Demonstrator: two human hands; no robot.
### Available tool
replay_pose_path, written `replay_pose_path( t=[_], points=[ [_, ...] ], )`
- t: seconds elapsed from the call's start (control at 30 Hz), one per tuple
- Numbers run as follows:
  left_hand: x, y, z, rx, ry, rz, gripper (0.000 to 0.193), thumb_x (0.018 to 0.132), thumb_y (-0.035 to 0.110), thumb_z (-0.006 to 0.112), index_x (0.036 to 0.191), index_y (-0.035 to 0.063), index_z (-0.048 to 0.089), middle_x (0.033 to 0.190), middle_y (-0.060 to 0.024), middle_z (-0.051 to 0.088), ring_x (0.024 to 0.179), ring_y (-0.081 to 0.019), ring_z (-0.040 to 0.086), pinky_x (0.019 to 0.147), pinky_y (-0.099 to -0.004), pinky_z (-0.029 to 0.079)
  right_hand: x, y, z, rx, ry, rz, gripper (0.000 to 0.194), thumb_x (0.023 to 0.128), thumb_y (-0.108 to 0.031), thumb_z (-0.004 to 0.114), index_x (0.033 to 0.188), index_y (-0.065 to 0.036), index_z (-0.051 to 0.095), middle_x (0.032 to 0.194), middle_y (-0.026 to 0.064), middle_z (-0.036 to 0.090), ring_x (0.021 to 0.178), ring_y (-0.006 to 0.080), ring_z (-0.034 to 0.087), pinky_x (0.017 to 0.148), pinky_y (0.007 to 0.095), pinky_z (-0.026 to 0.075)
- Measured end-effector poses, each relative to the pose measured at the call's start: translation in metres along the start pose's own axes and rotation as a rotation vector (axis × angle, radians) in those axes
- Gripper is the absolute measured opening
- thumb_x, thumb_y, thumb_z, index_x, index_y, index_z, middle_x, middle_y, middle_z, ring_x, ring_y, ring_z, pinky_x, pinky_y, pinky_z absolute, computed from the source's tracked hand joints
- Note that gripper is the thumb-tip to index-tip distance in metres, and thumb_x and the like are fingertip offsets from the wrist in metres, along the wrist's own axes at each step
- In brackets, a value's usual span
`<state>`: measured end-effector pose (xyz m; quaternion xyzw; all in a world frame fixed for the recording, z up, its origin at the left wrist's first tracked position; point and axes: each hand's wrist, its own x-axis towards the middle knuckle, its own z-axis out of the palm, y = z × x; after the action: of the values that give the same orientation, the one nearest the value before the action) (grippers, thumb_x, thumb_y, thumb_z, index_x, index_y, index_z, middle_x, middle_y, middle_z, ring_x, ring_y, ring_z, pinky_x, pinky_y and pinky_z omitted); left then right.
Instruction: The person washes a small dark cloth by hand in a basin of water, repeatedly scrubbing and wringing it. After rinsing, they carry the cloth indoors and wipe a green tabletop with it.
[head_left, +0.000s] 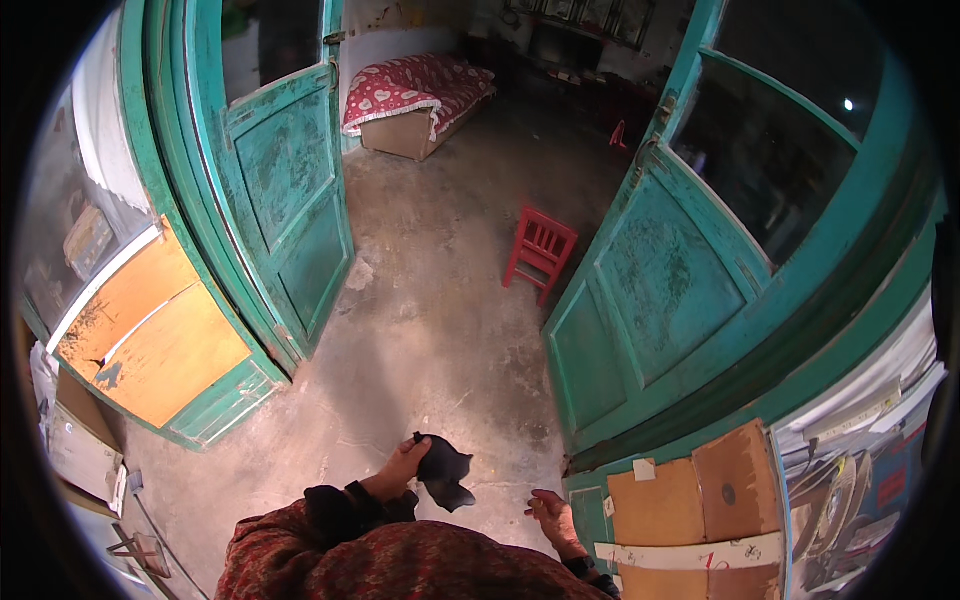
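My left hand pinches a limp piece of black cloth at its upper left edge. The cloth hangs over the concrete floor with uneven, pointed corners; its exact kind is not clear. To the right of it, apart from the cloth, my right hand is loosely curled with its fingers a little apart, and nothing shows in it. It is close to the cardboard-covered lower panel on the right. Dark cuffs end both sleeves of my red patterned garment.
Green double doors stand swung inward, one leaf left, the other right. A small red chair stands by the right leaf. Farther in is a box-like piece of furniture under a red heart-patterned cover. Boxes lie at far left.
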<state>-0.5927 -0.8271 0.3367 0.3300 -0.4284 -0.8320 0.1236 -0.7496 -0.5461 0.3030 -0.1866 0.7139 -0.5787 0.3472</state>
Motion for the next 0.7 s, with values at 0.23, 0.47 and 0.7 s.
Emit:
replay_pose_path(
  t=[0.23,0.47,0.7],
  points=[
    [0.107,0.100,-0.046,-0.043,0.006,-0.122,0.034,0.090,0.041,0.050,0.101,0.0087,0.056,0.085,-0.0025,0.061,0.073,-0.0127,0.059,0.063,-0.0263,0.047,0.136,-0.041,0.053,-0.218,-0.114,0.125,0.028,0.088,-0.017,0.055,0.110,0.000,0.054,0.081,0.0107,0.064,0.074,0.0162,0.065,0.064,0.0281,0.050],
    [0.226,0.179,-0.027,0.216,-0.211,-0.217,0.040,0.088,0.047,0.052,0.097,0.0089,0.057,0.080,-0.0003,0.060,0.067,-0.0105,0.056,0.056,-0.0247,0.045,0.263,-0.095,0.077,-0.369,-0.143,-0.084,0.025,0.087,-0.021,0.056,0.106,-0.005,0.056,0.079,0.0093,0.064,0.070,0.0165,0.061,0.065,0.0302,0.050],
    [0.337,0.241,0.011,0.432,-0.719,-0.249,0.046,0.091,0.046,0.047,0.117,0.0090,0.055,0.099,0.0012,0.059,0.086,-0.0063,0.051,0.073,-0.0220,0.041,0.407,-0.133,0.078,-0.291,-0.275,-0.117,0.025,0.092,-0.020,0.049,0.107,-0.001,0.056,0.089,0.0074,0.063,0.080,0.0147,0.059,0.069,0.0285,0.049]
  ],
)
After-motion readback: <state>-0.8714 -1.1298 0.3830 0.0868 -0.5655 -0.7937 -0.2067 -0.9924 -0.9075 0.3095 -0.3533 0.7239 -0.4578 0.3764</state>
